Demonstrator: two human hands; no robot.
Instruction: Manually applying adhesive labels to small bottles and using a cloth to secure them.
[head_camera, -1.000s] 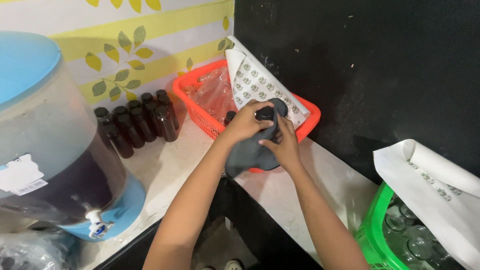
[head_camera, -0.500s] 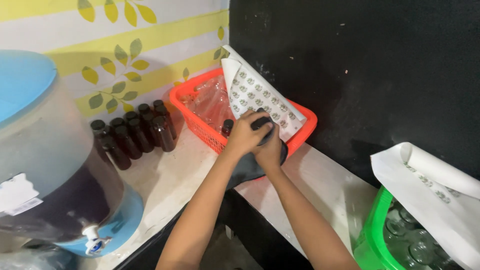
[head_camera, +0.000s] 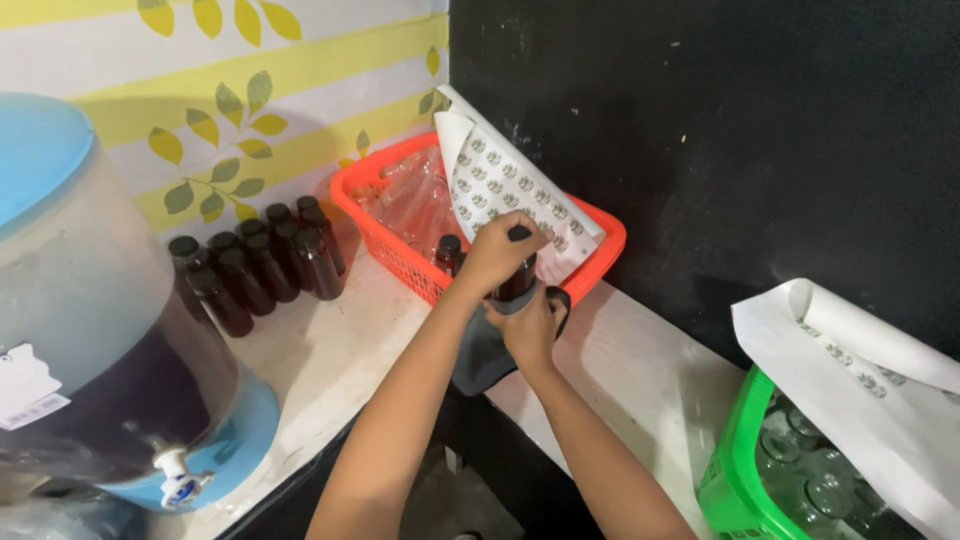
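The hands have slid a touch nearer and lower since a moment ago, off the basket's front wall and over the counter edge, and the bottle now stands upright between them. Nearest, the right hand (head_camera: 528, 325) cups a dark grey cloth (head_camera: 487, 352) around the base of the dark bottle (head_camera: 517, 280); the cloth hangs down over the edge of the pale counter (head_camera: 640, 380). Just above, the left hand (head_camera: 497, 252) is clenched over the bottle's black cap, so wiping looks under way. Near right, a green basket (head_camera: 740, 470) of clear glass jars sits well apart. Near left, the big water dispenser (head_camera: 110, 340) crowds that side. Farther back, a cluster of brown bottles (head_camera: 262, 262) lines the wall, and the orange basket (head_camera: 395, 250) with a label sheet (head_camera: 505, 195) stands just behind the hands.
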